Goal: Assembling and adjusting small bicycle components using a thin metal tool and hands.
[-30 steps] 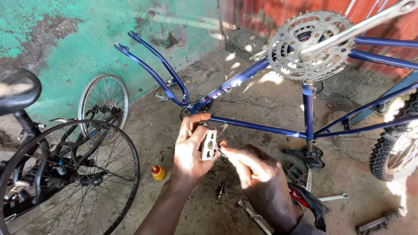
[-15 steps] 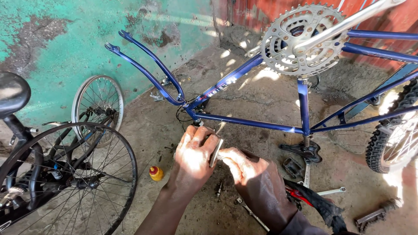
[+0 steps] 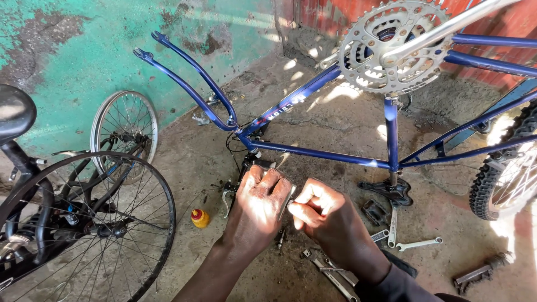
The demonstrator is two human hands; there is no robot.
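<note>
Head view: left hand (image 3: 258,202) closed around small metal part (image 3: 286,200), fingers curled over it. Right hand (image 3: 323,212) pinches part's edge with fingertips. Both held above concrete floor (image 3: 184,162), just below upturned blue frame (image 3: 313,151). Chainring (image 3: 391,47) upper right. Wrenches (image 3: 418,244) on floor right of hands; yellow bottle (image 3: 199,218) left; black wheel (image 3: 84,223) at left edge.

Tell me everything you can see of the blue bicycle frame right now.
The blue bicycle frame stands upside down on the concrete floor, resting on its saddle, with no front wheel. Its bare fork points up toward the green wall. The paint looks glossy, metal tubing. A silvery toothed chainring sits on top. A knobby rear tyre shows at right. Neither hand touches it.
</note>
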